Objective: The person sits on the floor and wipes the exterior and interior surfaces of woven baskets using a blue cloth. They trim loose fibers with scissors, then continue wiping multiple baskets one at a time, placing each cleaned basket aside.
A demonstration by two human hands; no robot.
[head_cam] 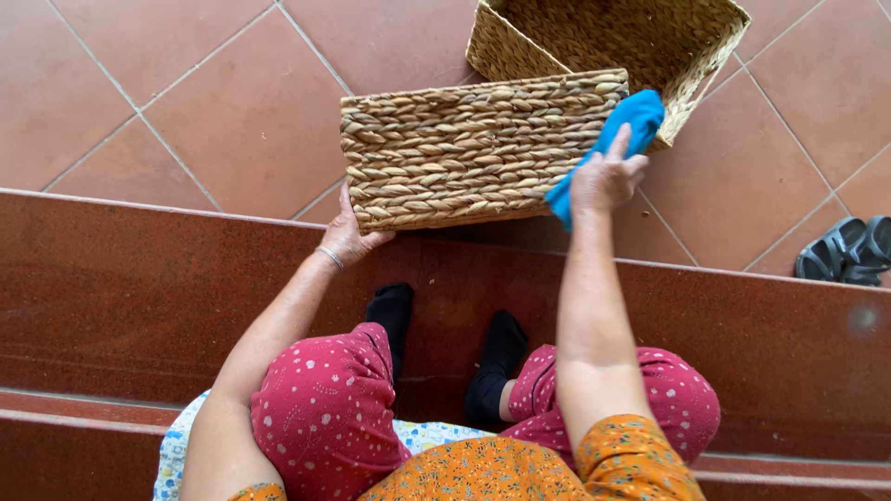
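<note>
From the head camera, looking down over your knees, your right hand (605, 178) is closed around a bunched blue cloth (620, 139), pressing it against the right end of the woven rectangular basket (469, 148). The cloth pokes out past your fingertips, up and slightly right of the grip, and trails down below the heel of the hand on the near side. The basket is tipped so that one broad woven face is turned up toward you; its long axis runs left to right, so nearly all of that face lies to the left of your right-hand grip. Your left hand (351, 234) holds the basket's lower left corner, fingers tucked behind the near edge and thumb on the face, bracing it; a thin bangle (329, 257) sits on that wrist. The left hand is nearer the left end, the right hand is already on the right end, and the middle of the face lies between them. Just beyond the right grip, touching or almost touching the first basket's far edge, a second woven basket (650, 37) stands open side up. Under both lies a terracotta tile floor (186, 93), and the near edge of the held basket hangs over the dark red polished step (139, 278) where your socked feet (445, 343) rest. Well to the right of the grip, a pair of dark sandals (849, 250) lies on the tiles.
</note>
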